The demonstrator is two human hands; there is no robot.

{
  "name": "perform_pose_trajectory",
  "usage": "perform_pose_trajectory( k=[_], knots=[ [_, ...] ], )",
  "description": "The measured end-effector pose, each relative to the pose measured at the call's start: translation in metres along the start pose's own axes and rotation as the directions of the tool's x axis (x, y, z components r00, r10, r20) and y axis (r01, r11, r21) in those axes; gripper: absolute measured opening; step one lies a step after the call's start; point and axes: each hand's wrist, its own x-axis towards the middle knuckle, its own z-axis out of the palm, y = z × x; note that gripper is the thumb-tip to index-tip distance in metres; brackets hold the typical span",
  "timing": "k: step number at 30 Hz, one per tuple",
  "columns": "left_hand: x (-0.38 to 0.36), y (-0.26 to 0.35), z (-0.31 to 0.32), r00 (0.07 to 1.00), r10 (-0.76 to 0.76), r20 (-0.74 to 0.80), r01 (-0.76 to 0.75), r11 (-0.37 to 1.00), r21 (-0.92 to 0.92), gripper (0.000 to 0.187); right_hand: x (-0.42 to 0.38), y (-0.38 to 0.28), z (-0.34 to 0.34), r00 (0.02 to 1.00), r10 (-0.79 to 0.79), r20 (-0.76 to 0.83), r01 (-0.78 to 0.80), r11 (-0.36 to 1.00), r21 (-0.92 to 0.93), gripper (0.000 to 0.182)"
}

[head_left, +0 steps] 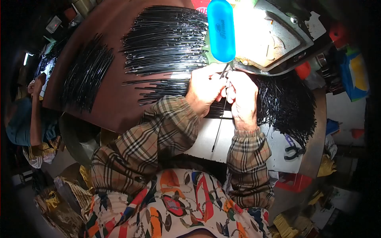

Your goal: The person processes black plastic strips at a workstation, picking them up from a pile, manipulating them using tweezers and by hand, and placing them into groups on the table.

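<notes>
My left hand (203, 85) and my right hand (243, 95) are close together at the front of a metal machine. The fingers of both are pinched around thin black strips. One long black strip (219, 131) hangs from between them, its lower end over the pale metal tabletop (206, 139). Short dark ends stick up above my fingertips, just beneath a blue rounded plastic piece (222, 33) with lettering. Exactly how many strips are held is hidden by the fingers. Left of my hands lies a wide row of similar black strips (164, 43).
A smaller bundle of black strips (87, 75) lies on the brown sheet (113, 107). To the right is a tangled pile of black strips (285, 103), with black-handled pliers (293, 152) near it. A brightly lit machine bed (278, 65) is ahead. Another person's arm (35, 107) shows at far left.
</notes>
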Motion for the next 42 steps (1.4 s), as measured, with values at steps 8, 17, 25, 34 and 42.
perform_pose_trajectory(
  k=[8, 17, 25, 34, 42],
  knots=[
    [-0.009, 0.009, -0.010, 0.986, -0.031, 0.162, 0.034, 0.999, -0.016, 0.030, 0.001, 0.001, 0.004, 0.998, 0.057, 0.030, -0.061, 0.986, 0.153, 0.024],
    [-0.028, 0.021, -0.019, 0.970, -0.216, 0.115, 0.216, 0.976, 0.011, 0.022, 0.002, 0.004, -0.004, 1.000, 0.007, 0.019, -0.007, 1.000, 0.007, 0.037],
    [-0.037, 0.025, -0.018, 0.964, -0.265, 0.026, 0.265, 0.964, -0.010, 0.014, 0.003, 0.000, 0.000, 0.999, 0.037, -0.002, -0.037, 0.998, 0.041, 0.016],
    [-0.061, 0.036, -0.020, 0.945, -0.328, -0.019, 0.328, 0.940, 0.097, 0.017, 0.003, 0.000, -0.002, 0.998, 0.056, 0.015, -0.057, 0.993, 0.107, 0.019],
    [-0.054, 0.026, -0.028, 0.944, -0.329, -0.017, 0.329, 0.937, 0.115, 0.015, -0.006, 0.014, -0.006, 0.999, 0.037, -0.019, -0.034, 0.994, 0.102, 0.023]
  ],
)
